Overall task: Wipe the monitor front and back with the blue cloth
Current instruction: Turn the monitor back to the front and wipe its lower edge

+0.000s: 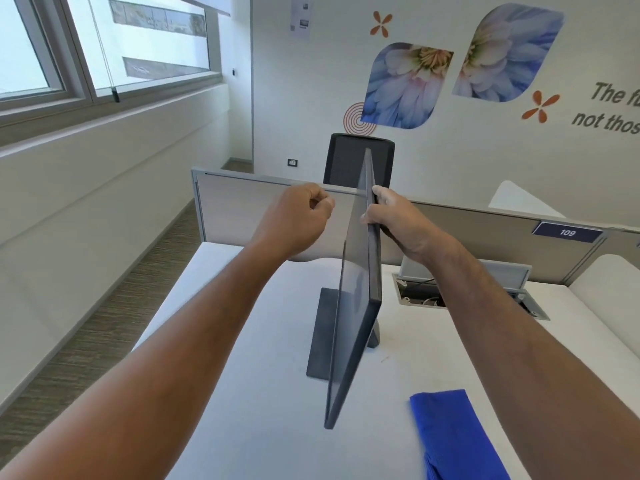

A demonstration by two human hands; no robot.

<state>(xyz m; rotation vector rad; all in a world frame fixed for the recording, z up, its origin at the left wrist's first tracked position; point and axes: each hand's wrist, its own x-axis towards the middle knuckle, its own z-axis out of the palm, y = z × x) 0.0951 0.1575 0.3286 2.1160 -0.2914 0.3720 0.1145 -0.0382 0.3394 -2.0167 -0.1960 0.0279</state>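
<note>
while the monitor (356,289) is standing edge-on on the table (242,393) | right hand (398,220) gripping its top edge, left hand (294,216) curled, empty | blue cloth (453,434) lying unused nearby | turning gently, bracing the base

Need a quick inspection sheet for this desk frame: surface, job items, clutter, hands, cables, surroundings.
Surface: white desk, bare where visible.
Job's things: monitor upright on its dark stand base, turned edge-on to the camera; blue cloth lies folded on the desk near the right forearm, untouched.
Clutter: nothing seen.
Hands: right hand grips the monitor's upper edge; left hand is curled in a fist beside the screen, apart from it, holding nothing.
Cables: wires show inside the open cable hatch behind the monitor; none on the desk top.
Surroundings: grey partition with a 109 tag, black chair back, flower wall decals, window at left.
</note>
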